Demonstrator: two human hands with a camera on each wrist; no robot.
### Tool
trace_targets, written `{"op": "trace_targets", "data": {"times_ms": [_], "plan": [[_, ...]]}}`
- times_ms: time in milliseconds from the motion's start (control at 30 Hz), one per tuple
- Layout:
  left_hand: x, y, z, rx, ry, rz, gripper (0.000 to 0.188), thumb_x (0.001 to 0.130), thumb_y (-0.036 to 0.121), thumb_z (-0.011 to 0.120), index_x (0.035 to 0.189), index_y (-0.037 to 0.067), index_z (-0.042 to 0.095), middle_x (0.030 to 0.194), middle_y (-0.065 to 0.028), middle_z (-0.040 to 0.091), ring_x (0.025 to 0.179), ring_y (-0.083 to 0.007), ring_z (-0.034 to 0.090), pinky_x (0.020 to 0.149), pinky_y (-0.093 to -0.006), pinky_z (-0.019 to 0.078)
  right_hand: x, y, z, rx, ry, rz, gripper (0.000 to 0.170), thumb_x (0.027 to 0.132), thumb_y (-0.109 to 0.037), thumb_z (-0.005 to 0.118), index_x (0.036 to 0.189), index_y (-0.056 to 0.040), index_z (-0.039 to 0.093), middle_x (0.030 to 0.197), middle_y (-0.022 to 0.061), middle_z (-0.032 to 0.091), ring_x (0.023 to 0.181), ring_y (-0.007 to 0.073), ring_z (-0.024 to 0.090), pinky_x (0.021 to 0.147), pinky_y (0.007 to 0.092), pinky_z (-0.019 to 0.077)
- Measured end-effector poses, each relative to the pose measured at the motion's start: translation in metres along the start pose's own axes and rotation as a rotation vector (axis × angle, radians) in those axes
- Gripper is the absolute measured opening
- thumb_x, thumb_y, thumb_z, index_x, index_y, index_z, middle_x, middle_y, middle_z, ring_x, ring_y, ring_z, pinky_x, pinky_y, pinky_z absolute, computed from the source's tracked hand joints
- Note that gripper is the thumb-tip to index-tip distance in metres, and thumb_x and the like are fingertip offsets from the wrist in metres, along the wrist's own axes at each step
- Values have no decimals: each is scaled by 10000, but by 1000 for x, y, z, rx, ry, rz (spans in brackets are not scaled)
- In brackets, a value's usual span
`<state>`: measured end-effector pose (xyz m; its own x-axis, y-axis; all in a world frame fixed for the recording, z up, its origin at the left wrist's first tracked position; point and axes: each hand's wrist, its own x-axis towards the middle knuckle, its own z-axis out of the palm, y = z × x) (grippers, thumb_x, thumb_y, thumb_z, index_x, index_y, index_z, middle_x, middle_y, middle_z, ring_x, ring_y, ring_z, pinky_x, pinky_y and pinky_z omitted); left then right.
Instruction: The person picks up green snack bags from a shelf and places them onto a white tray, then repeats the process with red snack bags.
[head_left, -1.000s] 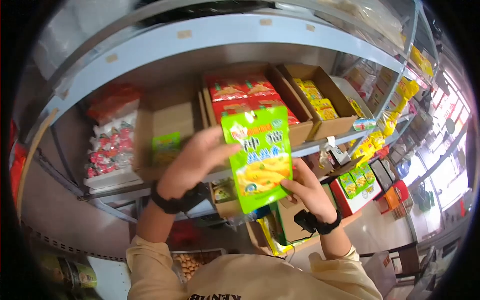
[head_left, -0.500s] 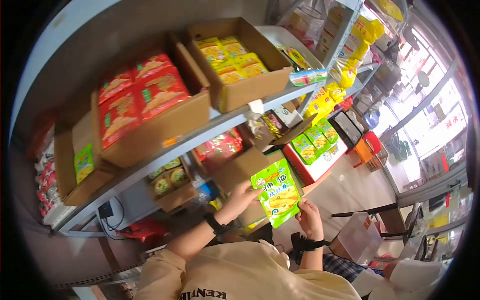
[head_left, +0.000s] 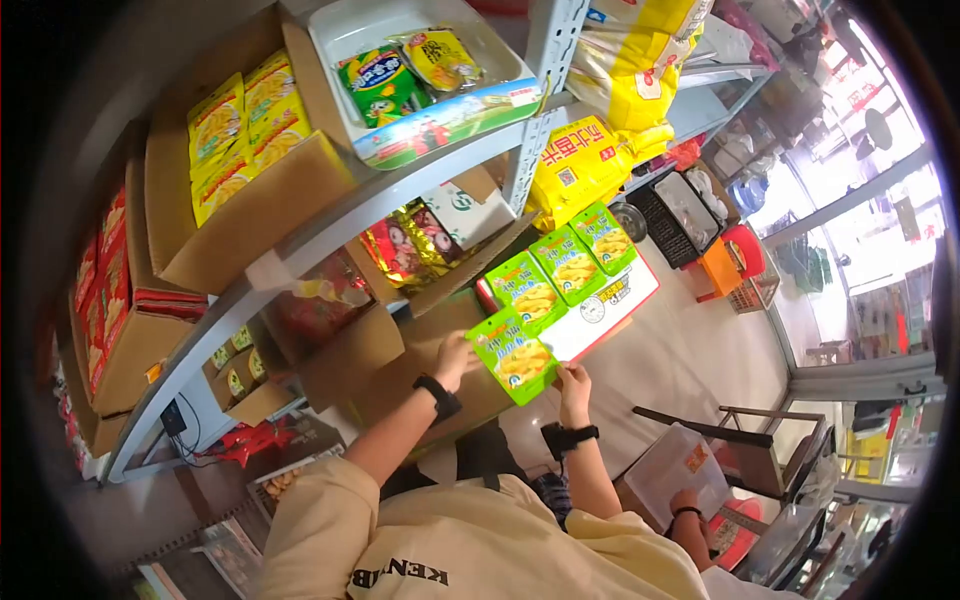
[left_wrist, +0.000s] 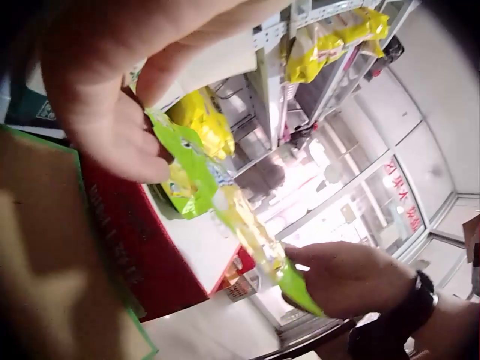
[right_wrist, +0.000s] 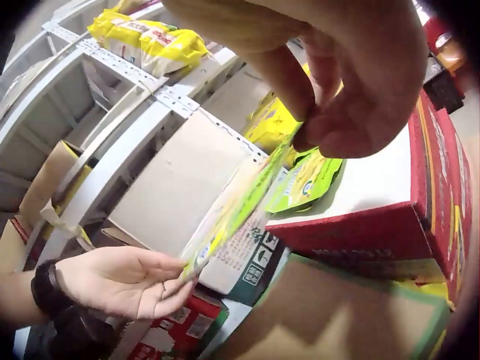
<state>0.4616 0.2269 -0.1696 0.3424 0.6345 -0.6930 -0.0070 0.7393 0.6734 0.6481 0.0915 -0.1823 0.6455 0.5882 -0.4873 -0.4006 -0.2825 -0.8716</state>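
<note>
Both hands hold one green snack packet (head_left: 515,362) with yellow food pictured on its front, close by the near edge of a red-and-white carton (head_left: 610,310). At its left edge my left hand (head_left: 455,362) pinches it between thumb and fingers. My right hand (head_left: 574,392) grips the lower right corner. Seen from the right wrist, the packet (right_wrist: 247,206) hangs nearly edge-on between the left hand (right_wrist: 124,281) and the right fingers (right_wrist: 360,127). On the carton's top lies a row of matching green packets (head_left: 568,264).
Shelving on the left bears a box of yellow packets (head_left: 265,225), a box of red packets (head_left: 150,340) and a white tray (head_left: 440,130). Yellow sacks (head_left: 580,165) sit behind the carton. Another person's hand (head_left: 685,500) is near a clear plastic bin (head_left: 670,465) at lower right.
The view has swung right, from the upper shelf boxes to the red-and-white carton. The packet, held in both hands throughout, has come over beside the carton's row of packets.
</note>
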Motion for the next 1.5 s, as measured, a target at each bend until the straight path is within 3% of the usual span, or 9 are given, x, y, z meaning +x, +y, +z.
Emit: {"op": "trace_targets", "data": {"times_ms": [267,433,867,967,1100,1200,1300,1367,1500], "plan": [[82,48,34,-81,67,286,208,869,143,484,1042,42,540,941,-36,584,830,-139,575,717,-302,499,90,-47,19,-19,-147,-121,197,823,-28,496,1006,32,540,764,52,571,635,90,526,589,213,458],[115,35,32,387,146,207,338,863,124,483,1191,45,502,912,-12,567,838,-131,552,756,-284,454,135,-14,19,-165,-172,-73,255,798,-11,485,1034,78,521,733,77,567,610,104,529,573,219,456],[119,35,33,212,21,158,491,859,161,489,1330,90,369,1011,-20,572,902,-123,539,806,-285,421,139,-10,12,-137,-151,0,276,783,-17,520,1042,67,478,841,111,567,685,145,562,631,244,488],[106,37,36,133,61,155,463,850,177,505,1289,70,404,997,-16,571,911,-107,535,800,-266,413,128,-21,14,-176,-105,34,310,789,-49,540,1077,33,457,880,97,545,716,140,545,639,251,488],[84,21,36,65,97,288,282,810,98,503,1076,13,540,749,8,544,625,-73,463,561,-246,384,106,-32,16,-303,-35,13,329,793,-103,554,1098,-33,454,903,64,510,741,120,506,621,249,451],[46,15,24,386,-52,473,100,795,85,513,790,3,456,623,4,422,589,-74,416,515,-267,362,98,-12,10,-308,-103,-156,294,796,-87,535,1076,-42,456,930,76,506,701,112,478,588,224,408],[-13,23,4,569,-270,373,440,845,202,546,1228,5,454,999,-134,606,916,-162,570,800,-275,445,43,-58,23,-216,-292,-105,201,821,-80,509,1020,-54,489,865,42,505,680,93,466,582,205,386],[-82,62,-8,509,-418,279,498,852,222,572,1272,16,401,1188,-150,520,1101,-180,493,917,-286,390,21,-70,26,-239,-399,-136,131,844,-71,488,971,-50,509,811,28,509,677,89,469,584,206,388],[-197,110,-60,472,-368,625,542,836,166,595,1306,31,361,1314,-95,415,1167,-176,432,982,-311,334,-35,-108,55,-299,-534,-333,82,880,-84,476,864,-19,523,817,42,541,704,104,501,641,229,421]]}}
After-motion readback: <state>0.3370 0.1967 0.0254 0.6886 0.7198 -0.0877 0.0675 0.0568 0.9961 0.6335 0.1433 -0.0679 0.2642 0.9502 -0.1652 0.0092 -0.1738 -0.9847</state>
